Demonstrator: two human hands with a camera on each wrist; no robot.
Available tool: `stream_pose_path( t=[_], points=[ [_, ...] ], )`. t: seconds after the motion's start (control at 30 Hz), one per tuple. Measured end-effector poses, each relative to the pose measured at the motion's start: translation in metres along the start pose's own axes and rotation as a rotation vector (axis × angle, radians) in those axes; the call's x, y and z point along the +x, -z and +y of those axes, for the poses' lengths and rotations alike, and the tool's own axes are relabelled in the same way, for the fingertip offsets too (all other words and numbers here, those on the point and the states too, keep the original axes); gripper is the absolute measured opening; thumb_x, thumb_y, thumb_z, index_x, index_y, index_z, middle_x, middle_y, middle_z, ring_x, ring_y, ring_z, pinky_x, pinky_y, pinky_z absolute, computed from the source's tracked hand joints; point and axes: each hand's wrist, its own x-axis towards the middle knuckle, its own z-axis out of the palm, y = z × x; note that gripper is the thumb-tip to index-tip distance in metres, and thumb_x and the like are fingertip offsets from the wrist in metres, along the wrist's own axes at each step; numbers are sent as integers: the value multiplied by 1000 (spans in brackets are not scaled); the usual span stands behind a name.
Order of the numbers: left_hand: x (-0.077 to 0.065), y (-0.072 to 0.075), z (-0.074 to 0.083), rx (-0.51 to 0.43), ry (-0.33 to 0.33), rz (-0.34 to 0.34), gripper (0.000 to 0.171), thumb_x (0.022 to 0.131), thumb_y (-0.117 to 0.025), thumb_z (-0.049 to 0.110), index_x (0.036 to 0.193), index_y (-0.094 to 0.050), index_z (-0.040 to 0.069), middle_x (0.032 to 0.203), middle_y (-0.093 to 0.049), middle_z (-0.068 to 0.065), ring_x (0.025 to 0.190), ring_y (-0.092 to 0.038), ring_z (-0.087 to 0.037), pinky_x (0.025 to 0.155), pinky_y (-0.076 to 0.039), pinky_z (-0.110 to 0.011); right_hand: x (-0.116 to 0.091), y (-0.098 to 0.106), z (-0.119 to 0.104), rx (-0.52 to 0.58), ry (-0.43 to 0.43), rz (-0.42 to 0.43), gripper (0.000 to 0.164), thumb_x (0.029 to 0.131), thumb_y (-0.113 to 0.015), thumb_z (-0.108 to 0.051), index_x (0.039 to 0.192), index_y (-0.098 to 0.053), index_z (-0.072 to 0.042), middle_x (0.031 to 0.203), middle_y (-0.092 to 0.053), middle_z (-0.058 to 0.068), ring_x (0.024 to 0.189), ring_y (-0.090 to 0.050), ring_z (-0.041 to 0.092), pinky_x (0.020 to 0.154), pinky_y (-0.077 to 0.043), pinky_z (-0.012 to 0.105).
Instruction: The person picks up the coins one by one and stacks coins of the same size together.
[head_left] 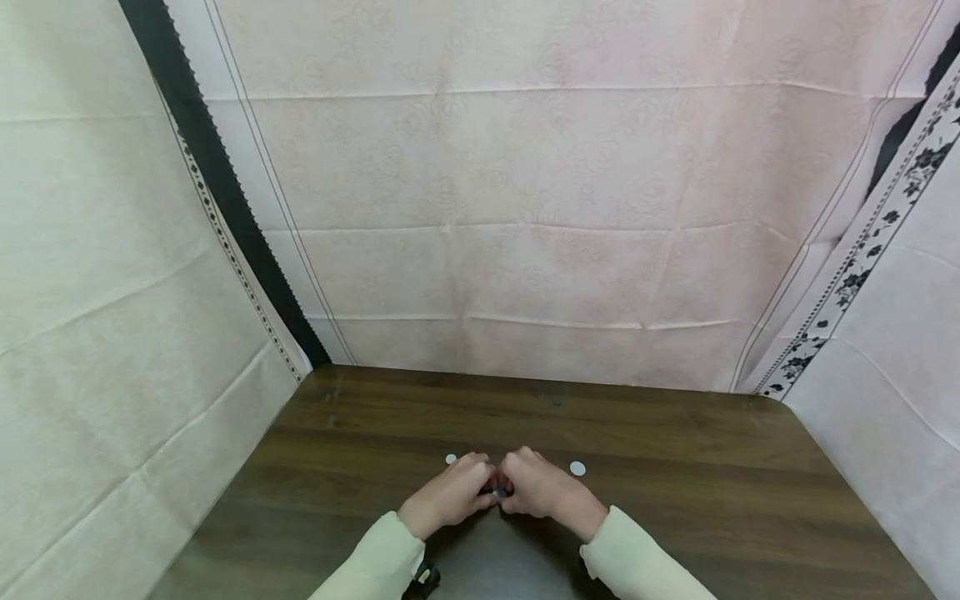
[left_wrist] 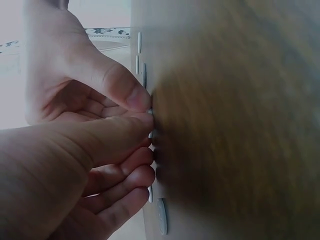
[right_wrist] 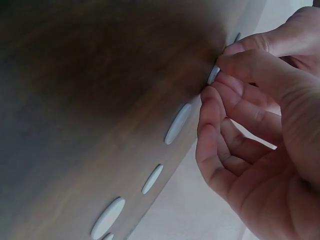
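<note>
Both hands meet low over the wooden table, thumbs side by side and fingers curled. Between their fingertips is a small pale flat disc, mostly covered by the fingers. My left hand pinches it from one side and my right hand from the other, fingertips close to the tabletop. Just beyond the left hand lies a small white disc; a larger white disc lies beyond the right hand. Seen from the right wrist, another pale disc lies flat close to the right fingers.
More pale discs of different sizes lie on the table, such as a small one and a big oval-looking one in the right wrist view. Light patterned cloth hangs behind the table and on both sides. A black device shows at the left sleeve.
</note>
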Motion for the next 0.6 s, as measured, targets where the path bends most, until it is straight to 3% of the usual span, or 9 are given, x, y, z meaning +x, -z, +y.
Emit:
stream_pose_path(
  t=[0.1,0.4,0.5,0.6],
  points=[
    [0,-1,-2,-2,-29,7,17,96,-77,11,81,-68,12,78,-62,3,72,-46,-2,68,-41,-21,1,-1,0,4,-20,8,37,85,-78,1,62,-54,-16,54,-35,-13,47,-30,1,48,-27,18],
    [5,-41,-38,47,-106,60,19,99,-74,15,82,-66,16,78,-59,8,74,-50,-6,63,-40,-27,0,-2,-4,10,-50,5,42,82,-79,1,60,-48,-19,51,-33,-15,45,-30,1,47,-28,20],
    [3,-39,-36,55,-117,70,19,99,-75,17,82,-66,16,77,-57,8,73,-47,-5,60,-39,-29,0,-2,-5,6,-66,-4,43,81,-78,1,59,-48,-19,51,-33,-15,44,-30,2,46,-26,21],
    [-2,-26,-20,60,-99,71,18,97,-76,15,82,-67,14,77,-57,7,73,-45,-4,60,-39,-28,-1,-3,-6,-3,-74,-5,44,79,-78,0,58,-45,-19,50,-31,-15,44,-29,3,46,-25,22]
  ],
)
